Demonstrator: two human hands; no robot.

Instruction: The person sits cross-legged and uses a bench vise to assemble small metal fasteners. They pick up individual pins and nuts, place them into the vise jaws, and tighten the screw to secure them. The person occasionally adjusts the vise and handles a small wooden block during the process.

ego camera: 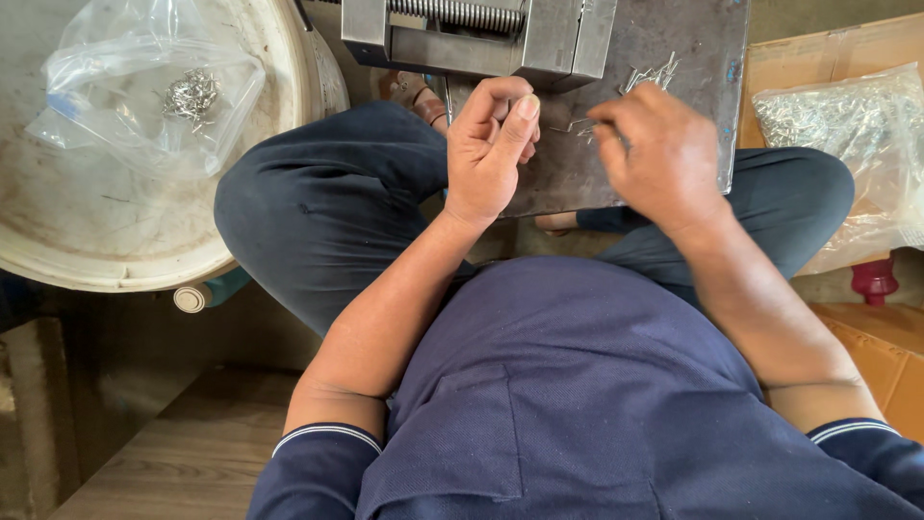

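Left hand pinched on a thin wire piece, right hand curled over it, fingers closed, both upon steel plate below vise-like jig; likely hazards: piece slipping from grip, loose wire pile scattering, sharp ends pricking.

Left hand pinching near a thin wire piece, right hand beside it, over a grey metal plate. Small wire pile close by.

The single head camera looked steeply down from close above the seated person's lap, facing a grey metal plate at twelve o'clock.
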